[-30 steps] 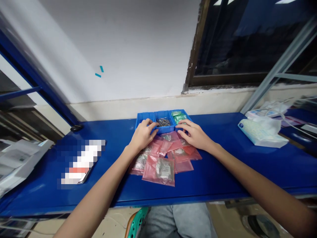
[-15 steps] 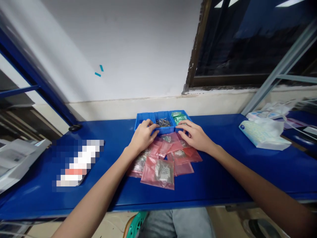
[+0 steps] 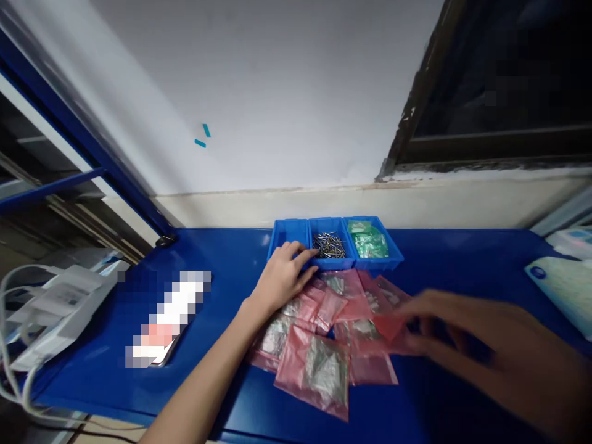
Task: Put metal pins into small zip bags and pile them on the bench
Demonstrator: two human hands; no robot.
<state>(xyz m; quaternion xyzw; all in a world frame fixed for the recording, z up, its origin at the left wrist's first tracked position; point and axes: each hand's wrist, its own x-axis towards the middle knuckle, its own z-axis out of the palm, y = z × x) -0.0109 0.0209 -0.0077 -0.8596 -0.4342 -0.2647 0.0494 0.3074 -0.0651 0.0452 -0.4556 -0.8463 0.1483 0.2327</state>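
Three joined blue bins stand at the back of the table. The left bin point(image 3: 290, 230) shows a bare blue inside, the middle one holds metal pins point(image 3: 328, 245), and the right one holds green packets point(image 3: 369, 240). My left hand point(image 3: 284, 274) rests at the front of the left and middle bins, fingers apart and holding nothing. Pink bags point(image 3: 319, 370) with metallic contents lie piled in front of the bins. My right hand point(image 3: 467, 345), blurred by motion, is at the pile's right edge; a reddish bag corner point(image 3: 391, 324) is by its fingertips, the grip unclear.
A phone-like object point(image 3: 169, 320), pixelated, lies on the blue table point(image 3: 226, 259) at the left. White boxes and cables point(image 3: 69, 308) sit at the far left. A tissue pack point(image 3: 559, 290) is at the right edge, and a wall rises behind.
My right hand has moved from the right bin toward the near right, over the bags' edge. My left hand stays by the bins. The camera view has shifted and come closer.
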